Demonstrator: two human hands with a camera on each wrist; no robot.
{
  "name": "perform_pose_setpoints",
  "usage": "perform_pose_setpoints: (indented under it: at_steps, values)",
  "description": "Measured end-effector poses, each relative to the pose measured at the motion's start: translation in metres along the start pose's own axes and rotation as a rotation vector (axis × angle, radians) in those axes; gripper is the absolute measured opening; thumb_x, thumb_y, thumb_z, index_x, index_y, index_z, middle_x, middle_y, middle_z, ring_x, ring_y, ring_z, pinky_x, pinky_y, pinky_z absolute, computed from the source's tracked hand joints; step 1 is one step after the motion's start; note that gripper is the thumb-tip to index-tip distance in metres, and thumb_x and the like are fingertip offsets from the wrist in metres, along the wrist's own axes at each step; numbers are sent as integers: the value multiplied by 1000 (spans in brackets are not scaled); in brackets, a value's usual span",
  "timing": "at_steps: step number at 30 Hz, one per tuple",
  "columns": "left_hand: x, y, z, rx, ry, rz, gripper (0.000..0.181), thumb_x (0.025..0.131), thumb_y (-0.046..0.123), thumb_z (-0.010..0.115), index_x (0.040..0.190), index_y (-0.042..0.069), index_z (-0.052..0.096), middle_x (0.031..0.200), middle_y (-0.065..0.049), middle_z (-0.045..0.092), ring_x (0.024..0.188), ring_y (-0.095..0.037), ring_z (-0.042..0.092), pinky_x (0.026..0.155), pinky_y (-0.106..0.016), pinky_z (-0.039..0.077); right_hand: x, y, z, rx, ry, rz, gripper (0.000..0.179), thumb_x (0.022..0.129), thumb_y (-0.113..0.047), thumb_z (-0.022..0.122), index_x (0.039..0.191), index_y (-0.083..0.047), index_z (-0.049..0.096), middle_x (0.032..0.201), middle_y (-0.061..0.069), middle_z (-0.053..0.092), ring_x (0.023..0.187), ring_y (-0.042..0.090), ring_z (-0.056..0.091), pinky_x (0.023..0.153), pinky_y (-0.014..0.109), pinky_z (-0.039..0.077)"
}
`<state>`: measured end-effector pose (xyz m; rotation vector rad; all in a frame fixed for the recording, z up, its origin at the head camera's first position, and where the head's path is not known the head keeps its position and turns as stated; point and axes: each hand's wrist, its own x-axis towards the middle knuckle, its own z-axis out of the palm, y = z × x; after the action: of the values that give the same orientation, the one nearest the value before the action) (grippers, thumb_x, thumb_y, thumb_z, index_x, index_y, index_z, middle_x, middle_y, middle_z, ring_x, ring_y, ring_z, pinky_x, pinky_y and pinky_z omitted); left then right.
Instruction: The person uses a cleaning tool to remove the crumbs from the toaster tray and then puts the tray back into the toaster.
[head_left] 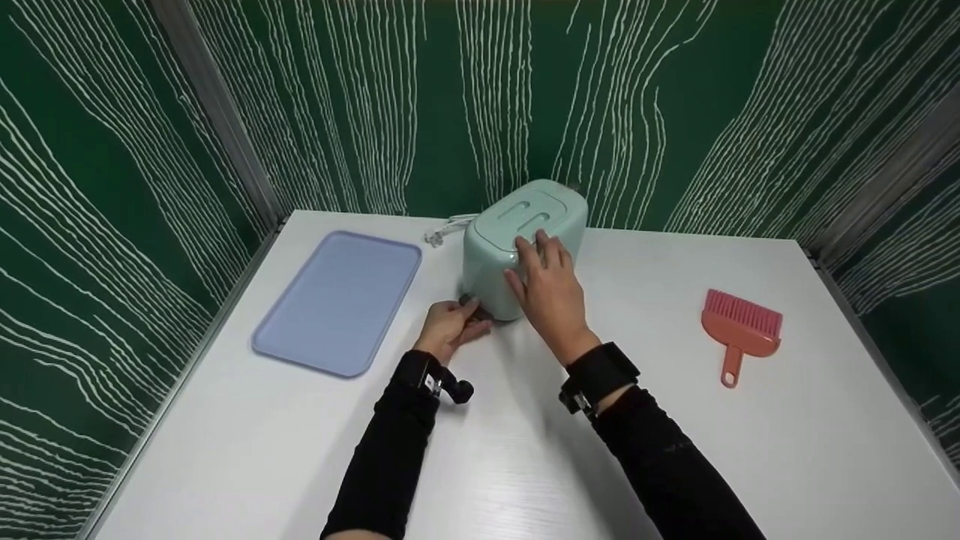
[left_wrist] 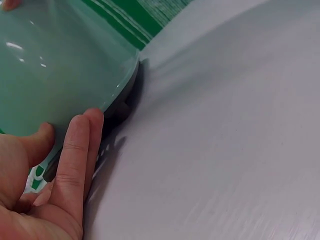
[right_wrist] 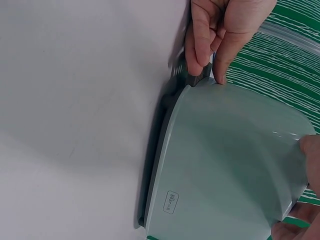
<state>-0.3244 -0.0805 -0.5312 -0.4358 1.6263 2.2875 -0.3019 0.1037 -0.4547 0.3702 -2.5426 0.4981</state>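
Observation:
A mint-green toaster [head_left: 487, 277] with two slots on top stands at the back of the white table, turned at an angle. My left hand [head_left: 444, 330] is low at its near left corner, thumb against the wall and fingers beside the base. In the right wrist view, that hand's thumb and fingers straddle a dark ribbed piece [right_wrist: 199, 77] at the toaster's bottom edge. My right hand [head_left: 553, 296] rests on the toaster's upper near edge, fingertips on top and thumb on the side. The dark base [left_wrist: 120, 107] is partly hidden by left fingers.
A light blue tray [head_left: 341, 300] lies on the left of the table [head_left: 480, 465]. A white cord [head_left: 450, 225] lies behind the toaster. On the right is a small red brush and dustpan [head_left: 741, 334]. Green patterned walls [head_left: 435, 97] enclose the back and sides.

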Motion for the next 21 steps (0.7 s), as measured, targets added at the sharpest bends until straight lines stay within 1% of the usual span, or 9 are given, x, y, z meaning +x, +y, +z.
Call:
perform_pose_setpoints:
  at_steps: [5, 8, 11, 16, 21]
  values:
    - [-2, 2, 0, 4, -1, -3, 22, 108, 15, 67, 111, -6, 65, 83, -11, 71, 70, -18, 77, 80, -31, 69, 0, 0, 0, 3, -6, 7, 54, 110, -40, 62, 154, -10, 53, 160, 27, 47, 147, 51, 49, 107, 61, 59]
    - [-3, 2, 0, 8, 1, -3, 23, 108, 16, 67, 111, -7, 66, 82, -11, 71, 70, -18, 77, 80, -32, 69, 0, 0, 0, 3, -18, 18, 54, 111, -41, 61, 155, -11, 52, 161, 26, 46, 148, 51, 48, 106, 61, 59]
    - [-3, 1, 0, 20, 14, 6, 23, 108, 16, 67, 107, -7, 64, 77, -11, 70, 67, -19, 78, 77, -32, 69, 0, 0, -1, 3, -29, 20, 54, 111, -41, 60, 156, -12, 52, 161, 26, 46, 148, 50, 47, 106, 61, 60]
    - [-2, -1, 0, 53, 39, 36, 25, 106, 17, 70, 102, -7, 62, 68, -10, 70, 62, -19, 77, 70, -31, 69, 0, 0, -1, -8, -7, 7, 53, 110, -38, 62, 155, -9, 53, 159, 28, 47, 147, 51, 49, 107, 59, 60]
    - [-2, -2, 0, 39, 46, 41, 25, 106, 17, 71, 102, -7, 61, 68, -11, 69, 61, -19, 77, 70, -32, 69, 0, 0, 0, 4, -6, 6, 54, 110, -38, 63, 154, -9, 53, 159, 27, 47, 147, 51, 48, 107, 60, 60]
